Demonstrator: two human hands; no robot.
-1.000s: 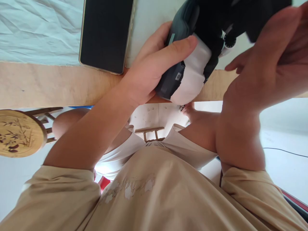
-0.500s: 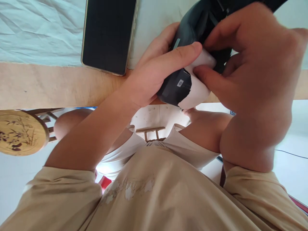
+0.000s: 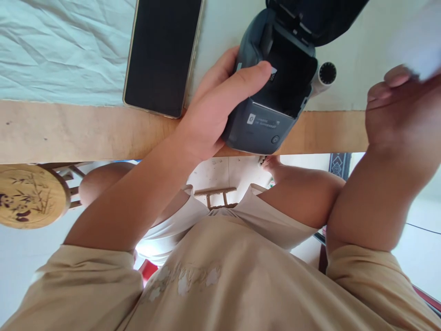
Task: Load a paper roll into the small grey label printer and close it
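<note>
White piece drawn away from the device to the upper right

Moved since the earlier frame: the white piece, formerly draped over the device's front, had passed with the right hand to the upper right.

Right hand: fingers curled, apparently clamped on the white piece; blur hid the exact contact.

Dark device: upper centre, tilted over the wooden table edge, lid swung open, compartment exposed.

Left hand: clamped around the device's left side, thumb lying over the compartment rim; presumably so held to steady it and leave the opening free on the right.

White cylinder, black toothed end: just right of the device.

Phone: upper left, dark screen up, apparently set aside, clear of the hands.
</note>
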